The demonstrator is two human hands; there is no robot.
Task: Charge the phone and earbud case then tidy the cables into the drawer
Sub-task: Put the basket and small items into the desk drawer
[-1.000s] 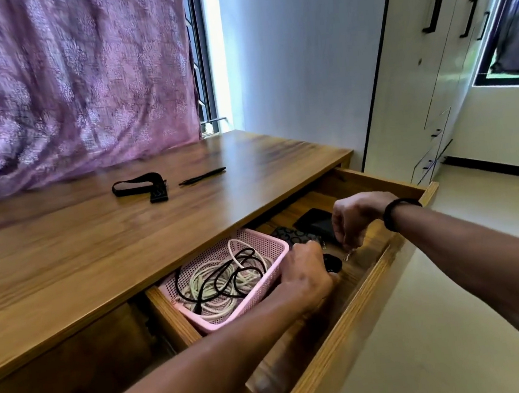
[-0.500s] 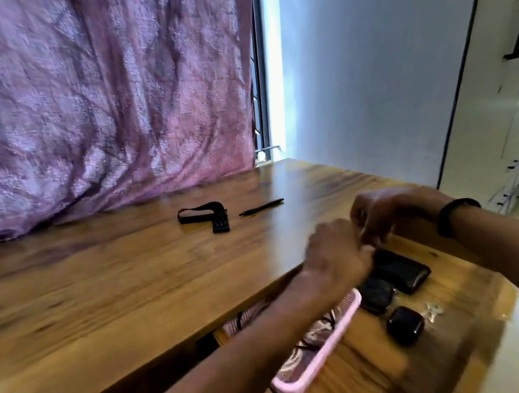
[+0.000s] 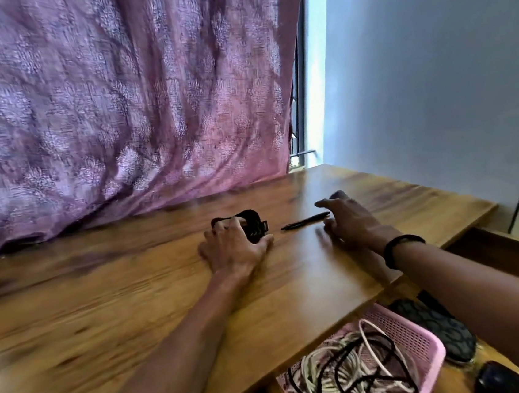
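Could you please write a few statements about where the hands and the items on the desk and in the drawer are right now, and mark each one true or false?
1. The left hand is on the black strap on the desk. True.
2. The right hand grips the black pen. False: its fingers are spread beside the pen, not closed on it.
3. The pink basket in the open drawer holds coiled white and black cables. True.
4. The pen lies inside the basket. False: it lies on the desk.
5. The right wrist wears a black band. True.
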